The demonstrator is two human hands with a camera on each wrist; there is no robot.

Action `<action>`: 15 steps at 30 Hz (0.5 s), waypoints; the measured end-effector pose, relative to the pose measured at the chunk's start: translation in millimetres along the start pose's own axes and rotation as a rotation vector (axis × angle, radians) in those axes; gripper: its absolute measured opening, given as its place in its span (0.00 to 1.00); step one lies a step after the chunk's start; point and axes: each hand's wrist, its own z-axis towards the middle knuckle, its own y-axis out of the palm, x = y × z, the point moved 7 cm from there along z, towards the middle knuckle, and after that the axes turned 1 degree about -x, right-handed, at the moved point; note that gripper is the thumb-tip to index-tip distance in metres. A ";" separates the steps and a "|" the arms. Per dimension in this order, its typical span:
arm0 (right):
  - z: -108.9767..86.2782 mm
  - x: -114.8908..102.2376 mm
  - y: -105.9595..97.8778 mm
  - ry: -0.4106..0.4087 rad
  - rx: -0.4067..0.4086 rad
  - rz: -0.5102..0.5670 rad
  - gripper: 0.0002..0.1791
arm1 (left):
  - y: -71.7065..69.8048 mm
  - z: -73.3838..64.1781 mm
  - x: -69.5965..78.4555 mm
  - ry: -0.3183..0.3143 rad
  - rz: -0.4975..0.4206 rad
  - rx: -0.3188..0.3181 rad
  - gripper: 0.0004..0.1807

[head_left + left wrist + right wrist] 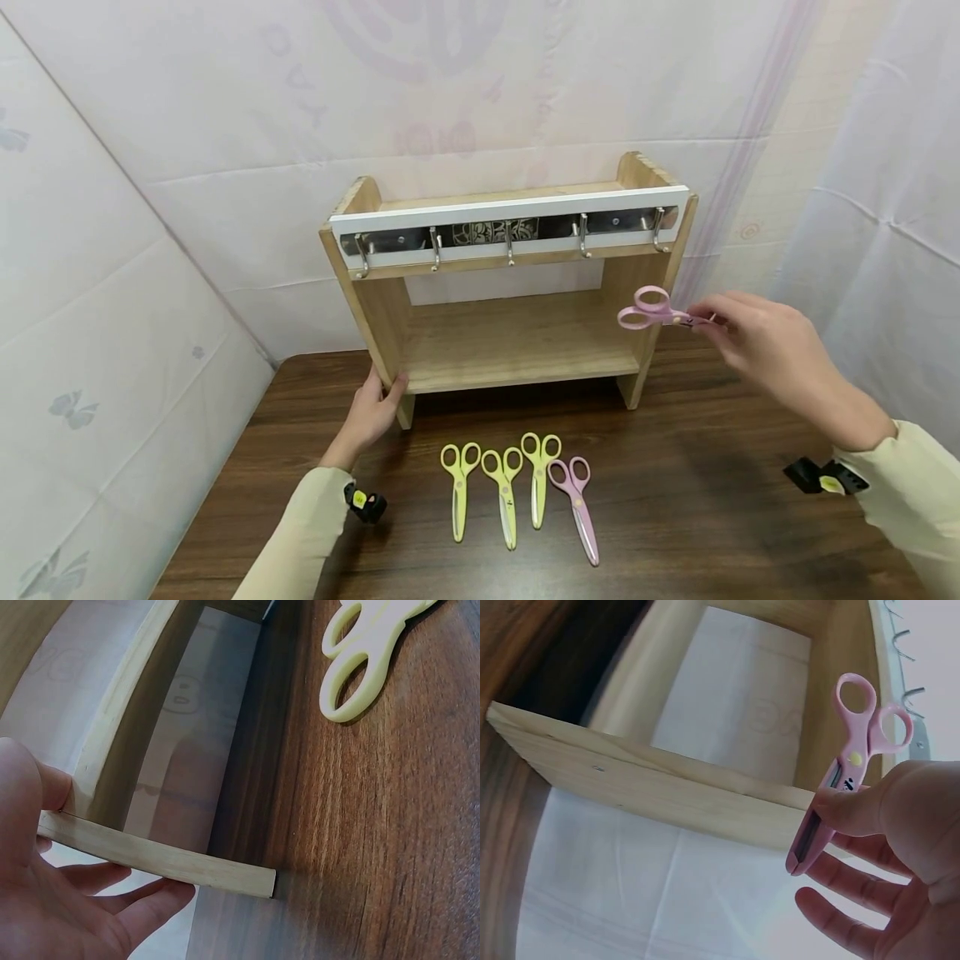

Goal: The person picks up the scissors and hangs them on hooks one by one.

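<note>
From my remote station I watch the person's right hand [776,354] pinch the lifted pink scissors [654,313] by the blade end, thumb on 1 side and fingers on the other. The blades are together, and the handle loops point left, in front of the right side of the wooden rack [517,333]. The left hand [371,414] grips the rack low on its left side panel, thumb inside and fingers outside.

The rack stands on the far part of the dark wooden counter [697,533]. Across its top front I count 5 metal hooks on a white-backed rail [480,233], with an ornamental panel at the middle but no word I can read.

On the near side of the rack lie 4 more scissors, handles far and tips near: the left yellow scissors [460,500], the middle yellow scissors [507,504], the right yellow scissors [539,492] and, at the right end, the resting pink scissors [581,517]. Those last 2 have handles so close that I cannot tell whether they touch.

The lifted pair has a small dark marking near its pivot, too small for me to read. Faint lettering shows on the pale backdrop [480,108]; I cannot make out a full word.
</note>
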 end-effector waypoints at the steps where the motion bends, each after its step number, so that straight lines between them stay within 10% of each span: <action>1: 1.5 0.2 -1.4 0.001 0.009 0.003 0.18 | 0.1 -0.3 0.1 0.000 0.001 0.000 0.33; 15: 13.7 15.5 -7.5 0.086 0.128 0.148 0.16 | 0.5 0.3 0.4 0.001 0.004 0.014 0.32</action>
